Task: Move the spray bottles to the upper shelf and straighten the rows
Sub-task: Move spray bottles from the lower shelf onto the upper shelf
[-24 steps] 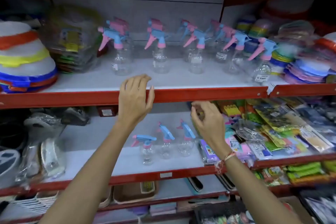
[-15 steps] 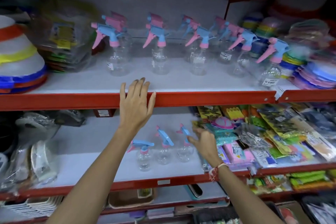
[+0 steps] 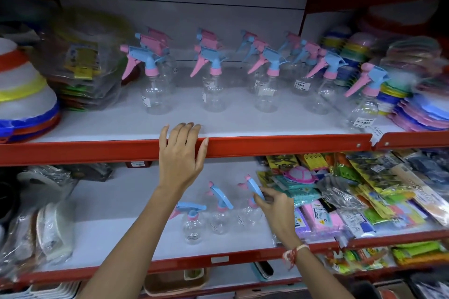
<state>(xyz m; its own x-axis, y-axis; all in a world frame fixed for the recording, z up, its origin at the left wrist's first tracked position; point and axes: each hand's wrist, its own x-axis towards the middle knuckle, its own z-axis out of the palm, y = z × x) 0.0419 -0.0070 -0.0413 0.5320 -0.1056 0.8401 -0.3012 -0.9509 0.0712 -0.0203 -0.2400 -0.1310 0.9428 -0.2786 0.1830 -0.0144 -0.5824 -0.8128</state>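
Three small spray bottles (image 3: 218, 209) sit on the lower shelf (image 3: 102, 233); your right hand (image 3: 277, 211) is pinching the blue trigger head of the rightmost. Your left hand (image 3: 181, 155) lies spread on the upper shelf's red lip (image 3: 279, 147), five bottles (image 3: 213, 80) up front

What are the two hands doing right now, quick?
Left hand: open, resting flat on the upper shelf's red edge, holding nothing.
Right hand: fingers closing on the rightmost spray bottle on the lower shelf.
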